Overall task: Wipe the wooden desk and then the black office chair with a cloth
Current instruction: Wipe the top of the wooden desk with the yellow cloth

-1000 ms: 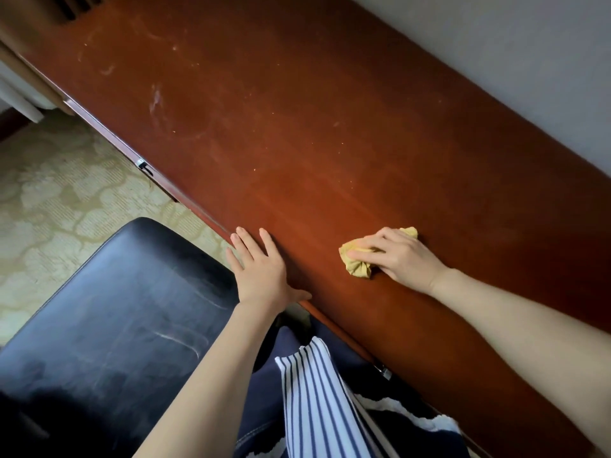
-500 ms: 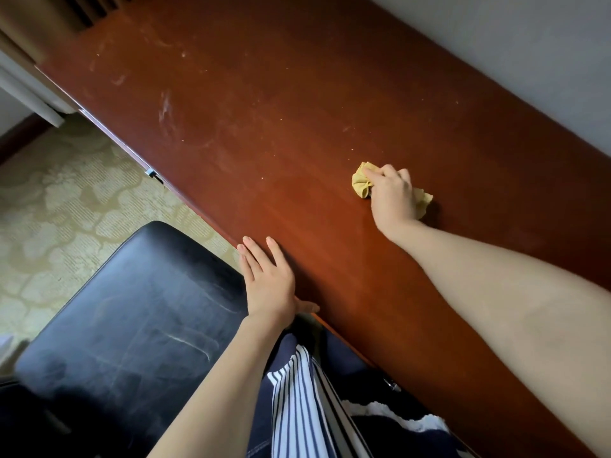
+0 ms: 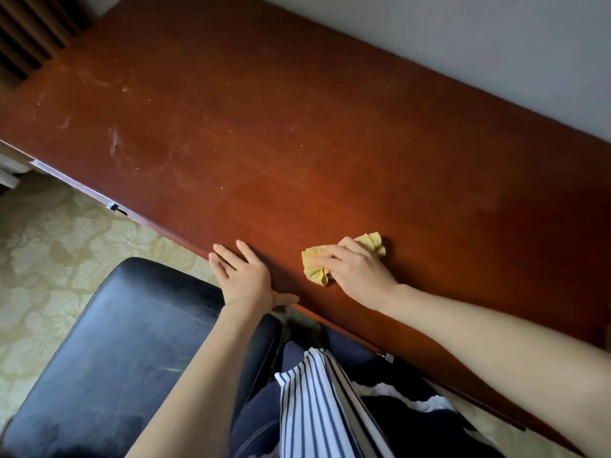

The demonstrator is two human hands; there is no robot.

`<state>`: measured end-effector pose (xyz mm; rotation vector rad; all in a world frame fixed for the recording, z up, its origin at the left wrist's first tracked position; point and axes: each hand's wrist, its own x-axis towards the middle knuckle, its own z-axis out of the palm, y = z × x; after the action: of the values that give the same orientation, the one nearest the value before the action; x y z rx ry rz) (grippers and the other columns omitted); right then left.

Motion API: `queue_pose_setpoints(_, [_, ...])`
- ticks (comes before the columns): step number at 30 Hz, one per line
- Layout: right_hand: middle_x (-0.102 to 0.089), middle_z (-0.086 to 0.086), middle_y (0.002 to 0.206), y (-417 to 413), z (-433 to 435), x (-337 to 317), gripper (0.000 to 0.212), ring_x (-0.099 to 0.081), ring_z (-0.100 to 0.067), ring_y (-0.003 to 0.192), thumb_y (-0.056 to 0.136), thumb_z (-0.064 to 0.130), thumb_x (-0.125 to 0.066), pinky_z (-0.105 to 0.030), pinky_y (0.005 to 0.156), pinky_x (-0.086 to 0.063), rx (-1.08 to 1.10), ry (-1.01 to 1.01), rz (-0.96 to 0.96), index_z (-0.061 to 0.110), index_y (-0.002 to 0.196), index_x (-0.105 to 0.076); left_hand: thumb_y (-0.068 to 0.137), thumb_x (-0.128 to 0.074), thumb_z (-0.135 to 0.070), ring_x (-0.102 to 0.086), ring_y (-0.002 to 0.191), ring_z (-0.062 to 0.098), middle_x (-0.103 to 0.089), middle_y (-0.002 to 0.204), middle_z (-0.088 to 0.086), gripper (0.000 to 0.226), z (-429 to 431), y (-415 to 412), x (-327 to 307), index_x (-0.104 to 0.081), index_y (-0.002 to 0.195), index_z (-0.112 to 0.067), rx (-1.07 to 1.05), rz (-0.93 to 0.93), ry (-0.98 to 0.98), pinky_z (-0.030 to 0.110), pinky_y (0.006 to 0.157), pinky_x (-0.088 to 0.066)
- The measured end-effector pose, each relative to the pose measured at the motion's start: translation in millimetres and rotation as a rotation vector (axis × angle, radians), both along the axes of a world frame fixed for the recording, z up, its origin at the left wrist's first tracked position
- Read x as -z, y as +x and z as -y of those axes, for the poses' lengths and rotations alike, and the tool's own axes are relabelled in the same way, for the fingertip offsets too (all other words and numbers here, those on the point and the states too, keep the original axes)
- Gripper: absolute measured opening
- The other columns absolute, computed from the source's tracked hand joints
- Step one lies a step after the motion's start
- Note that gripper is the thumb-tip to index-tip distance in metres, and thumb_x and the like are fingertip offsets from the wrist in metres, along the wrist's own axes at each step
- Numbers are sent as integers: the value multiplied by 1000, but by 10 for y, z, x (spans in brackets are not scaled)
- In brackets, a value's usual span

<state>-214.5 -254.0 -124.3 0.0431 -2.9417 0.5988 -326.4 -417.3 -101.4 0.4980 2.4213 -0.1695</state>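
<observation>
Pressing crumpled yellow cloth [image 3: 314, 272] onto glossy wooden desk [image 3: 297, 127] | right hand [image 3: 355, 271] flat-fingered | left hand [image 3: 246, 279] splayed flat (desk edge)

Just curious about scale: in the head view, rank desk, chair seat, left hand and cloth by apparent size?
1. desk
2. chair seat
3. left hand
4. cloth, partly hidden under the right hand, so unsure

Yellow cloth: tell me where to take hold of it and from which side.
Take the cloth by its bunched middle, from above, where the right hand lies on it. It sits crumpled in a low wad on the desk, loose folds sticking out either side, so a top-down grasp should gather it.
</observation>
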Motion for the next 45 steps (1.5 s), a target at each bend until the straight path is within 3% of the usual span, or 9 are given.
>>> queue_pose_setpoints(4, [-70, -3, 103, 452, -94, 3, 40, -60, -23, 80, 73, -9, -70, -37, 71, -54, -125, 8, 10, 12, 108, -71, 58, -57, -83, 10, 140, 48, 12, 151, 33, 142, -100, -25, -30, 9, 145, 7, 137, -84, -94, 63, 110, -1])
queue_pose_setpoints(12, [-70, -1, 102, 1050, -698, -79, 48, -63, -20, 81, 71, -8, -73, -33, 68, -54, -202, 96, 74, 18, 112, -70, 63, -51, -84, 18, 141, 41, 22, 154, 20, 130, -761, 149, 24, 12, 149, -10, 415, -161, 83, 62, 110, 3])
queue_pose_setpoints(17, [-70, -6, 97, 936, -1354, -163, 52, -63, -23, 78, 62, -6, -81, -36, 67, -56, -91, 169, 76, 15, 109, -72, 69, -46, -82, 19, 141, 40, 20, 155, 17, 121, -1149, 138, 55, 12, 149, -12, 483, -171, 147, 60, 111, 4])
queue_pose_setpoints(27, [-67, -9, 93, 280, -2370, -204, 44, -60, -32, 81, 73, -7, -74, -46, 62, -53, 243, 183, 109, 12, 112, -70, 93, -25, -61, 17, 143, 33, 19, 156, 13, 83, -1755, -47, 169, 13, 149, -13, 479, -258, 336, 51, 115, 4])
queue_pose_setpoints(30, [-62, -10, 105, 57, -2676, -142, 41, -53, -33, 93, 86, 0, -62, -46, 74, -51, 472, 144, 164, 18, 123, -63, 94, -24, -59, 17, 144, 31, 16, 157, 12, 80, -1977, -154, 243, 12, 149, -14, 505, -261, 337, 50, 115, 6])
queue_pose_setpoints(34, [-58, -4, 116, -368, -2857, -23, 39, -48, -28, 105, 92, 10, -56, -39, 87, -46, 1103, -26, 142, 23, 129, -58, 94, -23, -58, 16, 144, 29, 12, 158, 12, 78, -2184, -255, 272, 8, 150, -13, 512, -258, 359, 46, 114, 8])
queue_pose_setpoints(37, [-57, -1, 118, -584, -2721, 44, 38, -47, -27, 106, 93, 10, -55, -37, 89, -42, 1295, -91, 97, 26, 127, -59, 95, -23, -54, 15, 145, 28, 11, 158, 12, 75, -2322, -319, 262, 5, 151, -13, 496, -256, 389, 45, 115, 8])
queue_pose_setpoints(41, [-59, 1, 116, -585, -2400, 67, 42, -47, -27, 103, 91, 8, -56, -41, 86, -42, 1097, -55, 69, 28, 128, -58, 97, -24, -48, 15, 145, 26, 11, 158, 11, 69, -2456, -384, 241, 1, 151, -13, 434, -218, 480, 41, 114, 11])
queue_pose_setpoints(45, [-65, -5, 106, -387, -2058, 58, 44, -52, -34, 88, 84, -2, -58, -45, 73, -46, 785, 12, -2, 20, 121, -65, 98, -24, -45, 14, 145, 25, 8, 158, 11, 66, -2513, -401, 274, -4, 151, -12, 411, -211, 517, 41, 115, 9])
